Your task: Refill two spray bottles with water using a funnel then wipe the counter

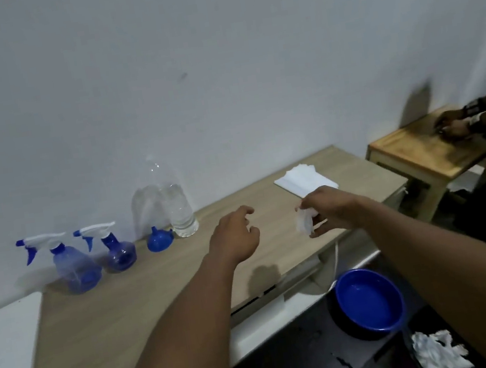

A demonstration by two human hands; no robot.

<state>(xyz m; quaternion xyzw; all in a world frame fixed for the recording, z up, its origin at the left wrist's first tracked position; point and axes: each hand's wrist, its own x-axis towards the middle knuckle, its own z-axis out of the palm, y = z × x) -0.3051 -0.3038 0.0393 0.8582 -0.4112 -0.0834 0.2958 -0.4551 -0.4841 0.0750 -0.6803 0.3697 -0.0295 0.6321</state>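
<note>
You've got two spray bottles (77, 268) (118, 249) at left, one funnel (159, 241), one clear bottle (176, 203). One tissue stack (304, 179), one crumpled tissue (304, 222), one blue bowl (369, 300) lower right.

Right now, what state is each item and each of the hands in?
Larger spray bottle: upright, trigger head on.
Smaller spray bottle: upright, trigger head on.
Funnel: upside down on the counter, spout up.
Water bottle: upright, partly full.
Tissue stack: flat on counter.
Crumpled tissue: pinched in right hand.
Left hand: open, above counter.
Basin: upright, below the counter.
</note>
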